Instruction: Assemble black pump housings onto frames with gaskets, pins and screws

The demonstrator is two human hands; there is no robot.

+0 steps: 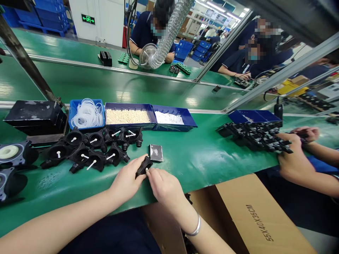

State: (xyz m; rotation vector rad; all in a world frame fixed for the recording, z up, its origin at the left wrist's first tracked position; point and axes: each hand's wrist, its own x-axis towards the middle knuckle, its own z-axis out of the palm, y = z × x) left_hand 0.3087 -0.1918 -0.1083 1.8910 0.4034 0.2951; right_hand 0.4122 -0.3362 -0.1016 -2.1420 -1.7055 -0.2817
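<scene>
My left hand (128, 180) grips a black plastic housing (143, 166) just above the front edge of the green bench. Thumb and fingertips of my right hand (164, 185) pinch a tiny whitish piece (147, 169) against the housing's right side. Right behind the housing lies a small dark square block (156, 153). To the left, several black housings (81, 153) with white pins stand in a group. Beyond them are a blue bin of clear tubing rings (88, 113), a tray of small beige parts (128, 115) and a tray of white pieces (169, 118).
A black box (34, 116) and larger grey-black housings (12, 151) stand at the left. At the right, a person's hands (293, 151) are beside stacked black parts (254, 135). An open cardboard box (254, 211) sits below the bench edge. Other people sit across the conveyor.
</scene>
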